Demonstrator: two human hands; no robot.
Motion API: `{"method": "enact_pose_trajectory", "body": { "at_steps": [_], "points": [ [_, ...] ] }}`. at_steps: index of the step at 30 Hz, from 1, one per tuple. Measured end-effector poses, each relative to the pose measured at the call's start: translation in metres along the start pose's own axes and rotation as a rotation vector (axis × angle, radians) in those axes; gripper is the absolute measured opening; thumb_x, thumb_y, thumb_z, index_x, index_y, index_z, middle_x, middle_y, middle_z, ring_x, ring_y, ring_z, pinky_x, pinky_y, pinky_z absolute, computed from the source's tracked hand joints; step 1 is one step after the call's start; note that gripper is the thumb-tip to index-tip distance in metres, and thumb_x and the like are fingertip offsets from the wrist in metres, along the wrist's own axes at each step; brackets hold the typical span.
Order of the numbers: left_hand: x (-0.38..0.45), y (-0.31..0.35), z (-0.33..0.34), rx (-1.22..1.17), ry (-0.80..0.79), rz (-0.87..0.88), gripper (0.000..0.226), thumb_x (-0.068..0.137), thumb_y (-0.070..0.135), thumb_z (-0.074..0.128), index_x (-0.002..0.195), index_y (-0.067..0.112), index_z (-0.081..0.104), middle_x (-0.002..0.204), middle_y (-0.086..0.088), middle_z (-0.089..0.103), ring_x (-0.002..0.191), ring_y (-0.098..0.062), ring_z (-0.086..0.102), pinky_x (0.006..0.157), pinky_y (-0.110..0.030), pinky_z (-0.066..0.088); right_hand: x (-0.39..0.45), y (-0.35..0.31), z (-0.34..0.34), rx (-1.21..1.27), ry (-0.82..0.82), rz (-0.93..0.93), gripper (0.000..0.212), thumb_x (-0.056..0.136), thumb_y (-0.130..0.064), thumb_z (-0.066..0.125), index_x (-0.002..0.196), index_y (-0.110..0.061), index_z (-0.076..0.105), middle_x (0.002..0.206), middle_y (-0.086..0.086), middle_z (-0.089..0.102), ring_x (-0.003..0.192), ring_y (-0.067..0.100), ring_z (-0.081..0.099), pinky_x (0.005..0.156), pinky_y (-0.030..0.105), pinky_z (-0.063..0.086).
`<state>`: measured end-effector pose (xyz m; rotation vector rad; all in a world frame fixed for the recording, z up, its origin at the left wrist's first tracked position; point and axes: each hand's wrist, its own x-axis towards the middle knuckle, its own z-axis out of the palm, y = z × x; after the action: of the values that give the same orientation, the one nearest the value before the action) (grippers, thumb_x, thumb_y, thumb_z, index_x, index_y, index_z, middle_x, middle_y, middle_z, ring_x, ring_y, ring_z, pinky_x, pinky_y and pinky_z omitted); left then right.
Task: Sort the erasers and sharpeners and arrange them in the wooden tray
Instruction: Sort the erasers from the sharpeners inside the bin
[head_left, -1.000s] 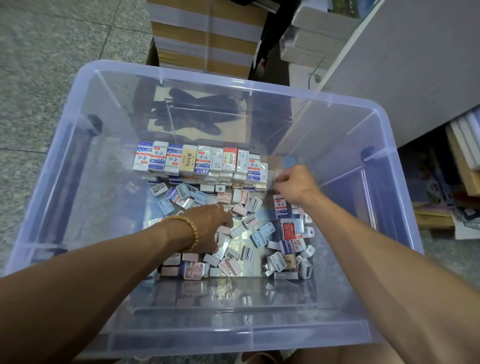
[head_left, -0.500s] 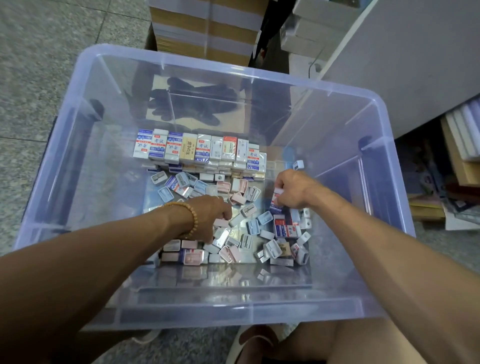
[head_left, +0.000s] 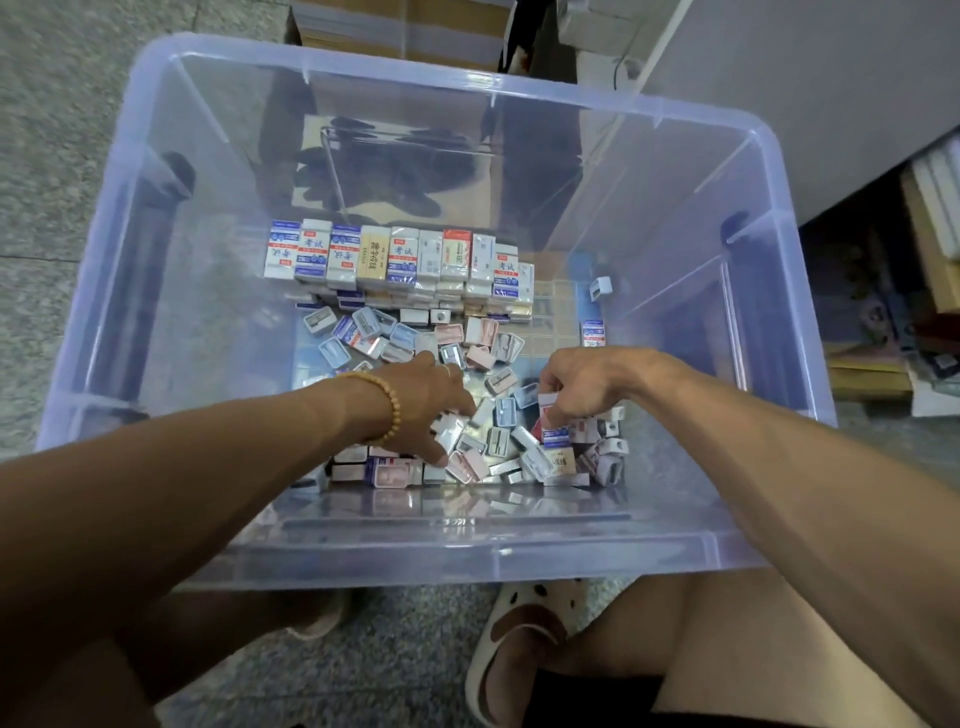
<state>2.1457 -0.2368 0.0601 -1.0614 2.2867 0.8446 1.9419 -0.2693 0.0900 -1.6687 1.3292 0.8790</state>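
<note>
A clear plastic bin holds the stock. Boxed erasers stand in a neat stacked row along its far side. Loose pastel sharpeners and some erasers lie jumbled in the near middle. My left hand, with a bead bracelet on the wrist, lies over the left of this pile, its fingers spread and touching sharpeners. At the right of the pile, my right hand has its fingers curled down and pinches a white and blue eraser. One sharpener and one eraser lie apart at the right. No wooden tray is in view.
The bin stands on a speckled floor. Cardboard boxes stand behind it. A white cabinet is at the right, with stacked books below it. A foot in a slipper is in front of the bin.
My right hand has come back from the right end of the eraser row to the near right of the loose pile and pinches an eraser there. The left hand stays on the pile.
</note>
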Motion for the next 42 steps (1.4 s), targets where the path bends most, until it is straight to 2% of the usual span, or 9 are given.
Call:
{"method": "enact_pose_trajectory", "body": {
  "at_steps": [9,14,16,22,26,30,35,39,42],
  "points": [
    [0.004,0.001,0.001,-0.084,0.011,0.011,0.042,0.079,0.037,0.076,0.11,0.032,0.047,0.111,0.007,0.041,0.103,-0.014,0.036,0.084,-0.032,0.039,0.004,-0.006,0.005,0.338,-0.033,-0.026,0.024,0.084,-0.002,0.075,0.09,-0.014,0.056,0.077,0.004,0.055,0.055,0.014,0.05,0.041,0.022,0.042],
    [0.006,0.001,0.007,-0.065,0.036,0.046,0.026,0.083,0.032,0.072,0.093,0.032,0.047,0.102,0.005,0.055,0.096,-0.017,0.05,0.073,-0.031,0.042,0.005,-0.009,0.008,0.267,-0.021,-0.032,0.029,0.084,-0.008,0.076,0.106,-0.014,0.059,0.097,0.004,0.061,0.074,0.017,0.055,0.055,0.025,0.047],
    [0.006,0.001,0.008,-0.154,0.032,0.045,0.024,0.084,0.031,0.071,0.093,0.031,0.048,0.094,0.007,0.054,0.091,-0.017,0.052,0.07,-0.029,0.041,0.005,-0.009,0.008,0.308,-0.035,-0.026,0.035,0.085,-0.005,0.074,0.113,-0.015,0.056,0.108,0.007,0.06,0.072,0.018,0.056,0.05,0.026,0.048],
    [0.003,0.005,-0.012,-0.499,0.188,-0.025,0.022,0.084,0.027,0.073,0.083,0.03,0.051,0.094,0.0,0.064,0.087,-0.018,0.06,0.07,-0.026,0.047,-0.001,-0.011,0.005,0.374,-0.045,-0.07,0.024,0.087,-0.001,0.07,0.107,-0.014,0.067,0.097,0.005,0.06,0.069,0.018,0.052,0.05,0.024,0.045],
    [0.002,0.013,-0.015,-0.664,0.231,-0.039,0.016,0.086,0.026,0.072,0.089,0.021,0.057,0.088,0.002,0.067,0.08,-0.015,0.064,0.071,-0.027,0.053,-0.012,-0.009,-0.017,0.386,0.211,-0.085,0.022,0.087,-0.003,0.07,0.095,-0.022,0.065,0.094,-0.004,0.056,0.072,0.011,0.053,0.055,0.023,0.042],
    [0.007,0.026,-0.01,-0.58,0.14,0.026,0.016,0.089,0.032,0.067,0.09,0.023,0.053,0.078,0.009,0.055,0.066,-0.003,0.05,0.059,-0.019,0.038,-0.02,0.003,-0.031,0.39,0.41,-0.014,0.024,0.089,-0.002,0.064,0.096,-0.025,0.061,0.085,-0.01,0.048,0.076,0.01,0.05,0.056,0.021,0.037],
    [0.014,0.028,-0.01,-0.388,0.127,0.086,0.017,0.088,0.031,0.069,0.092,0.021,0.056,0.094,0.008,0.048,0.079,-0.005,0.047,0.067,-0.016,0.04,-0.02,0.005,-0.033,0.384,0.445,0.041,0.027,0.093,0.002,0.055,0.109,-0.016,0.068,0.082,-0.006,0.053,0.09,0.018,0.054,0.073,0.024,0.042],
    [0.035,0.037,-0.014,-0.387,0.186,0.117,0.017,0.084,0.028,0.073,0.088,0.022,0.058,0.106,-0.001,0.059,0.096,-0.016,0.055,0.083,-0.031,0.048,-0.016,0.006,-0.037,0.41,0.508,0.076,0.033,0.092,0.0,0.056,0.123,-0.006,0.065,0.119,0.011,0.066,0.102,0.025,0.063,0.08,0.026,0.051],
    [0.053,0.048,-0.014,-0.294,0.156,0.158,0.021,0.081,0.029,0.076,0.085,0.025,0.056,0.118,-0.006,0.06,0.105,-0.02,0.055,0.088,-0.041,0.049,-0.011,0.008,-0.038,0.438,0.532,0.093,0.035,0.09,0.0,0.058,0.125,-0.007,0.063,0.125,0.013,0.065,0.111,0.027,0.064,0.089,0.028,0.053]
  ]
}}
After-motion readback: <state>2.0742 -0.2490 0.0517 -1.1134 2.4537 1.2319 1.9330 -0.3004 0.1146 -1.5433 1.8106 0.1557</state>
